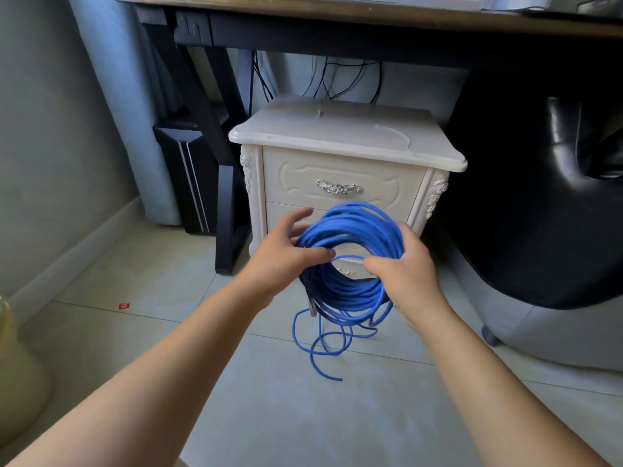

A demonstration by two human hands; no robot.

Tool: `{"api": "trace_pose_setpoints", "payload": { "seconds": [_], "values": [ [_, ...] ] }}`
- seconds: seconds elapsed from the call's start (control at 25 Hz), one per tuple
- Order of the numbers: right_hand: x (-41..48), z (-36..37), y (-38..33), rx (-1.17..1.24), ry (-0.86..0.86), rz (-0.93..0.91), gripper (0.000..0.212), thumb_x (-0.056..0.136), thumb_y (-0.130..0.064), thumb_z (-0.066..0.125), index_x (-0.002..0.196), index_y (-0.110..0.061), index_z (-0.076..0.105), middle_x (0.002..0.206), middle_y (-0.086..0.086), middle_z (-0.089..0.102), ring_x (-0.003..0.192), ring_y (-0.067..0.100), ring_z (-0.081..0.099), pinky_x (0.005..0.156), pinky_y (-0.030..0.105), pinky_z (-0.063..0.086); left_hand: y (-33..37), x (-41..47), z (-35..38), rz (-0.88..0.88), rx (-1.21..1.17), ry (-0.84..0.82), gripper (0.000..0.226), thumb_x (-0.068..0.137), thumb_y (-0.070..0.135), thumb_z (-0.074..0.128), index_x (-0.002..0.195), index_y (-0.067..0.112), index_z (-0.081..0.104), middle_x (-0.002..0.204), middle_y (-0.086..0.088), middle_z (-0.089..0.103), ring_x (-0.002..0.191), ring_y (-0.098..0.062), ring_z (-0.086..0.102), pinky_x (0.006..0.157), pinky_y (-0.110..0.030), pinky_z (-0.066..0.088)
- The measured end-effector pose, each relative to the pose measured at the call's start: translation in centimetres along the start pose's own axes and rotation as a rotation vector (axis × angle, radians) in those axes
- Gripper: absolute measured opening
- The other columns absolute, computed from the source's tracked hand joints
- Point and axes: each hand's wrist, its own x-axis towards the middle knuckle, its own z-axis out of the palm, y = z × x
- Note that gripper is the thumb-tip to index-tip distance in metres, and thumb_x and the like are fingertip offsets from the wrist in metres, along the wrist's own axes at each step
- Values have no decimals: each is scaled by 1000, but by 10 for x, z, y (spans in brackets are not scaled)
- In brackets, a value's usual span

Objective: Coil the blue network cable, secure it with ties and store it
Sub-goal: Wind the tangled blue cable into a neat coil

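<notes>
A blue network cable (350, 230) is wound into a thick round coil held upright in the air in front of a white nightstand. My left hand (286, 251) is at the coil's left side, thumb across the strands and the other fingers spread loosely behind. My right hand (404, 267) grips the coil's right side, fingers wrapped round the bundle. Loose loops and the cable's free end (323, 352) dangle below the coil toward the floor. No ties are visible.
The white nightstand (340, 143) has closed drawers with a silver handle (338, 187). A dark desk (337, 18) spans above it, a black desk leg (229, 210) stands to the left, and a black chair (556, 197) sits at right. Tiled floor (168, 332) lies below.
</notes>
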Motion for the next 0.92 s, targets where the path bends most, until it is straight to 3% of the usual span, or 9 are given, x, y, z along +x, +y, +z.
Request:
{"api": "trace_pose_setpoints", "payload": {
  "seconds": [0.08, 0.16, 0.24, 0.32, 0.4, 0.56, 0.72, 0.92],
  "values": [
    [-6, -2, -2, -281, -121, -138, 41, 67, -4, 67, 98, -30, 57, 83, -8, 65, 75, 15, 61, 68, 28, 49, -2, -2, 0, 257, 359, -34, 79, 71, 9, 80, 139, 32, 46, 126, 10, 56, 110, 0, 57, 94, -18, 47],
    [-10, -1, -3, -425, -255, -208, 44, 67, -9, 67, 101, -35, 55, 86, -9, 65, 80, 15, 62, 71, 33, 53, -4, -8, 4, 442, 610, -117, 82, 68, 12, 78, 141, 29, 45, 124, 10, 52, 107, -1, 53, 92, -8, 40],
    [-11, -2, -3, -450, -318, -214, 46, 67, -11, 65, 103, -38, 55, 89, -11, 63, 81, 15, 61, 73, 36, 53, -3, -12, 8, 483, 673, -122, 72, 68, 12, 74, 134, 29, 52, 114, 11, 60, 99, -3, 57, 84, -9, 43],
    [-13, -3, -4, -444, -318, -226, 48, 67, -12, 66, 104, -41, 55, 91, -13, 63, 83, 13, 61, 75, 35, 53, 1, -13, 9, 435, 668, -73, 52, 68, 11, 71, 116, 28, 61, 94, 11, 68, 85, -6, 62, 75, -22, 50],
    [-15, -2, -6, -415, -319, -226, 47, 70, -14, 67, 105, -42, 54, 94, -13, 62, 83, 9, 60, 73, 29, 50, 4, -14, 10, 367, 621, -30, 40, 68, 11, 69, 103, 28, 63, 81, 10, 68, 74, -6, 62, 68, -26, 52],
    [-11, -7, -8, -171, -300, -121, 61, 70, -25, 78, 120, -42, 47, 105, -12, 61, 86, -1, 62, 75, 12, 45, 8, -10, 10, 213, 367, 45, 35, 65, 3, 71, 92, 26, 68, 65, 13, 64, 56, -7, 57, 56, -19, 45],
    [-6, -8, -1, 181, -311, 17, 68, 65, -36, 78, 129, -35, 52, 123, -9, 63, 106, 3, 64, 94, 28, 48, 9, -3, 6, 34, 24, 188, 31, 66, -3, 68, 89, 18, 70, 61, 3, 59, 55, -16, 51, 58, -30, 42],
    [-3, 2, 5, 255, -299, 95, 88, 56, -44, 84, 134, -48, 44, 124, -8, 63, 113, 12, 64, 107, 44, 44, 9, -3, 5, -49, -157, 274, 25, 66, -3, 66, 82, 16, 69, 58, 4, 54, 57, -19, 47, 59, -32, 38]
  ]
}}
